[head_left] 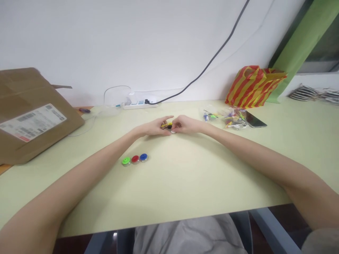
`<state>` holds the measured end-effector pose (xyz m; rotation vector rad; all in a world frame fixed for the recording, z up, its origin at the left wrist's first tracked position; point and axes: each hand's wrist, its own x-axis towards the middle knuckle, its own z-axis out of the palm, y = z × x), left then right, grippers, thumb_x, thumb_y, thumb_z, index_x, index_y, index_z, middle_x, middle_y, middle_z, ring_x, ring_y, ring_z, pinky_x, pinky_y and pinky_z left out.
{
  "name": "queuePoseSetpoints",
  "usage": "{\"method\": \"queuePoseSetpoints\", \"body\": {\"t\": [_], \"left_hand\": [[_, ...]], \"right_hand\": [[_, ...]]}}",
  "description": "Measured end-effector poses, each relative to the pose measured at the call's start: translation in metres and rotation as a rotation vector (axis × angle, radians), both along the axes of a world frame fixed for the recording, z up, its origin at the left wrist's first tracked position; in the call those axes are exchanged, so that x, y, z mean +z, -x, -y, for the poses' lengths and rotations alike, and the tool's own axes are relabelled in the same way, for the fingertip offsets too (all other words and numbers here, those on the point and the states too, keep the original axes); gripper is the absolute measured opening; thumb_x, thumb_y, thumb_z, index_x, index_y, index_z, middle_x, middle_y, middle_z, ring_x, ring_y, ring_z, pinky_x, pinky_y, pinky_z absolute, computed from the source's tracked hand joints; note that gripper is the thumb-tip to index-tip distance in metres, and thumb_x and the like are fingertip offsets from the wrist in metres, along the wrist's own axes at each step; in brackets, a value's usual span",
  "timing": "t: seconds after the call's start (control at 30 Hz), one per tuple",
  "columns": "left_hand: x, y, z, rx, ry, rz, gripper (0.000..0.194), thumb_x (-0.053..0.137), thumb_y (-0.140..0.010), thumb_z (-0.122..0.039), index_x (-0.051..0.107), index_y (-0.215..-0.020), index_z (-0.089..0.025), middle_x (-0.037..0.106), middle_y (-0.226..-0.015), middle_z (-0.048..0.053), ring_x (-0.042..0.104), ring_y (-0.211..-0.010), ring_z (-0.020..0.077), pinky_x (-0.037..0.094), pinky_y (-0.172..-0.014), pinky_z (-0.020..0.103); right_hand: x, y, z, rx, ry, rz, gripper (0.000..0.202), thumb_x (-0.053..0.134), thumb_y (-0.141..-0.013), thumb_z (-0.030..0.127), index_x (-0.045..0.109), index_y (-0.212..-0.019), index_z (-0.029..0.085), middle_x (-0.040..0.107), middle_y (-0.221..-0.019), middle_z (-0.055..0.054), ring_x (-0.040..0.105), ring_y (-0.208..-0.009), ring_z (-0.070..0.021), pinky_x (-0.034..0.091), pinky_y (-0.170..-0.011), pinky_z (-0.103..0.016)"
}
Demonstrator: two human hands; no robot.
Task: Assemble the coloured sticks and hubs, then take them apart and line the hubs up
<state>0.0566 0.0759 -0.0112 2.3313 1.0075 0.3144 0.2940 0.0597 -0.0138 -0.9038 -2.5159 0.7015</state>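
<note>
Near the middle of the pale green table, both hands meet over a small yellow and black part (167, 125). My left hand (156, 127) is curved around its left side, thumb and fingers bent about it. From the right, my right hand (185, 125) pinches at the same part, its fingertips close together. A small white round piece (173, 132) shows under the right fingertips. Nearer to me, by my left forearm, a green disc (126, 160), a red disc (135, 158) and a blue disc (143, 157) lie in a row, each on a clear base.
A cardboard box (34, 120) stands at the left. Against the wall are a power strip (140, 104) and a black cable (212, 60). At the right are bags of small colourful parts (234, 118), a phone (255, 119) and a red-yellow striped bag (251, 86).
</note>
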Motion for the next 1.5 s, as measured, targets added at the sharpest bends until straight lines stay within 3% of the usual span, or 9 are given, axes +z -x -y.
{"method": "queuePoseSetpoints", "body": {"t": [0.23, 0.43, 0.57, 0.7, 0.8, 0.93, 1.17, 1.33, 1.5], "left_hand": [[-0.006, -0.006, -0.001, 0.049, -0.05, 0.013, 0.068, 0.073, -0.077, -0.071, 0.068, -0.134, -0.033, 0.059, -0.115, 0.008, 0.061, -0.105, 0.0294, 0.048, -0.098, 0.043], [-0.006, -0.01, -0.004, 0.104, -0.022, 0.052, 0.086, 0.078, -0.071, -0.068, 0.056, -0.146, -0.033, 0.06, -0.128, 0.009, 0.061, -0.114, 0.0304, 0.047, -0.1, 0.043], [-0.003, -0.016, -0.002, 0.179, 0.073, 0.036, 0.088, 0.08, -0.067, -0.067, 0.057, -0.142, -0.028, 0.064, -0.128, 0.009, 0.062, -0.114, 0.0305, 0.05, -0.097, 0.042], [0.003, -0.02, 0.003, 0.299, 0.119, -0.056, 0.091, 0.081, -0.065, -0.068, 0.053, -0.141, -0.027, 0.057, -0.141, 0.011, 0.06, -0.122, 0.0324, 0.05, -0.099, 0.043], [0.006, -0.021, 0.005, 0.303, 0.122, -0.074, 0.091, 0.08, -0.065, -0.068, 0.051, -0.142, -0.028, 0.055, -0.143, 0.011, 0.059, -0.125, 0.032, 0.05, -0.1, 0.042], [0.006, -0.023, 0.007, 0.313, 0.092, -0.069, 0.083, 0.079, -0.065, -0.068, 0.056, -0.134, -0.027, 0.058, -0.14, 0.011, 0.059, -0.124, 0.0325, 0.051, -0.099, 0.042], [0.007, -0.021, 0.008, 0.293, 0.067, -0.069, 0.081, 0.077, -0.067, -0.068, 0.056, -0.133, -0.026, 0.059, -0.138, 0.01, 0.059, -0.125, 0.0318, 0.051, -0.099, 0.04], [0.01, -0.02, 0.013, 0.254, 0.027, -0.089, 0.084, 0.075, -0.07, -0.07, 0.051, -0.136, -0.024, 0.058, -0.138, 0.011, 0.06, -0.122, 0.0317, 0.049, -0.101, 0.042], [0.008, -0.02, 0.013, 0.232, -0.025, -0.09, 0.087, 0.072, -0.07, -0.071, 0.05, -0.138, -0.021, 0.061, -0.13, 0.012, 0.062, -0.115, 0.0318, 0.051, -0.097, 0.043]], "right_hand": [[0.002, 0.004, -0.004, 0.012, 0.052, 0.001, 0.015, 0.065, -0.083, 0.021, 0.076, -0.087, 0.012, 0.07, -0.074, -0.003, 0.059, -0.07, -0.0148, 0.044, -0.066, -0.025], [0.002, 0.0, -0.011, 0.06, 0.102, -0.013, 0.021, 0.059, -0.082, 0.012, 0.078, -0.093, 0.01, 0.072, -0.076, -0.003, 0.061, -0.071, -0.0146, 0.044, -0.065, -0.022], [0.012, 0.0, -0.01, 0.068, -0.054, 0.07, 0.026, 0.056, -0.079, 0.005, 0.078, -0.091, 0.01, 0.072, -0.075, -0.003, 0.059, -0.068, -0.0138, 0.042, -0.064, -0.022], [0.036, -0.013, -0.01, -0.159, -0.295, 0.124, 0.032, 0.051, -0.085, 0.005, 0.078, -0.103, 0.01, 0.075, -0.084, -0.007, 0.061, -0.073, -0.0149, 0.041, -0.07, -0.024], [0.05, -0.035, -0.016, -0.334, -0.36, 0.22, 0.032, 0.053, -0.089, 0.008, 0.077, -0.11, 0.013, 0.077, -0.097, -0.01, 0.064, -0.081, -0.0173, 0.042, -0.073, -0.025], [0.053, -0.064, -0.026, -0.401, -0.272, 0.397, 0.027, 0.065, -0.085, 0.011, 0.078, -0.109, 0.015, 0.078, -0.104, -0.011, 0.066, -0.085, -0.0192, 0.043, -0.072, -0.026], [0.038, -0.083, -0.036, -0.321, 0.017, 0.494, 0.017, 0.071, -0.084, 0.02, 0.079, -0.098, 0.015, 0.079, -0.094, -0.009, 0.068, -0.075, -0.0174, 0.045, -0.064, -0.025], [0.037, -0.084, -0.039, -0.298, 0.047, 0.468, 0.02, 0.067, -0.082, 0.015, 0.079, -0.099, 0.015, 0.079, -0.091, -0.008, 0.069, -0.073, -0.0161, 0.046, -0.063, -0.024], [0.035, -0.083, -0.039, -0.279, 0.03, 0.478, 0.017, 0.068, -0.084, 0.019, 0.078, -0.097, 0.015, 0.079, -0.091, -0.008, 0.069, -0.073, -0.0163, 0.046, -0.063, -0.024]]}}
